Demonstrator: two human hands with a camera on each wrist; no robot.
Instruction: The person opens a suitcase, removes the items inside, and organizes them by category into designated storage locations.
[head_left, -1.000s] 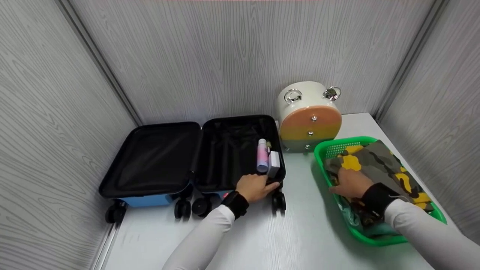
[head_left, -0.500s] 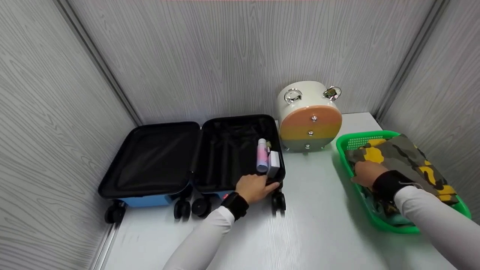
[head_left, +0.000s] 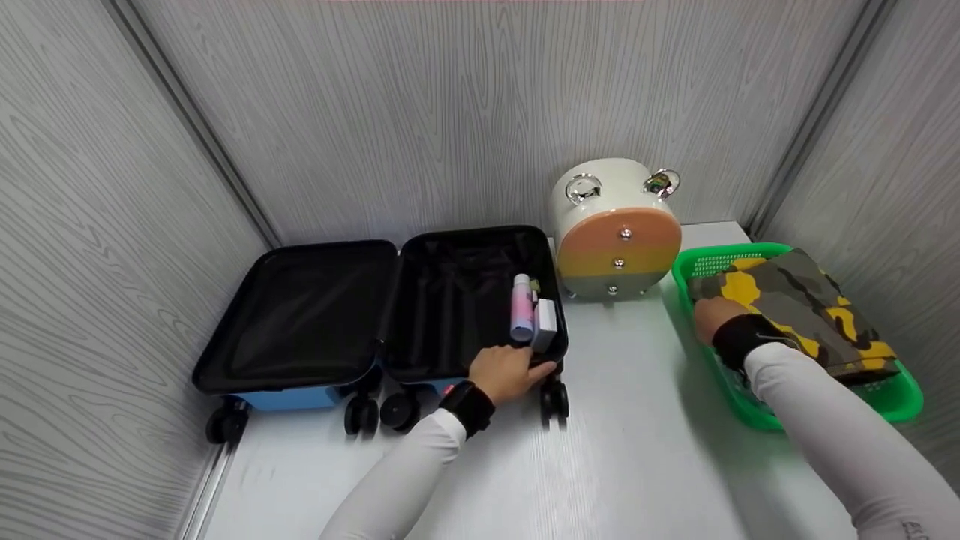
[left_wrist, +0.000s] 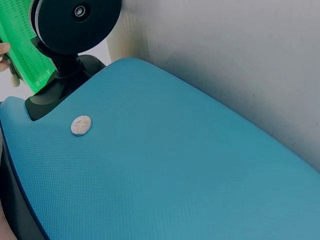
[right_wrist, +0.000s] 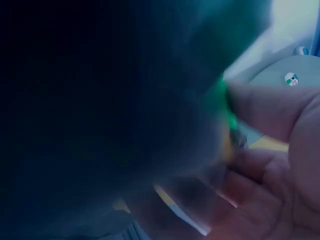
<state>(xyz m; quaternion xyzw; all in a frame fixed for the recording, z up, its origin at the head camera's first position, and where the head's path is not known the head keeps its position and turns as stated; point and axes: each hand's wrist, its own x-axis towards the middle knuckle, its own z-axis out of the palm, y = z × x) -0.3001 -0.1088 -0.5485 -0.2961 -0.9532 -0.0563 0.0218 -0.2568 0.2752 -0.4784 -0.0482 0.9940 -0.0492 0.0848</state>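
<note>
Blue suitcase (head_left: 300,396) lined black, green basket (head_left: 892,396), yellow-grey camouflage cloth (head_left: 802,300)

Round cream case (head_left: 616,225) with an orange-yellow front and two chrome latches stands against the grey wood-grain back wall (head_left: 450,112), between my suitcase and basket. White tabletop (head_left: 600,465) below. Metal corner strips run up both sides.

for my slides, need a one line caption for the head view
Left hand grips the open suitcase rim while the right hand holds the green basket of camo cloth.
</note>
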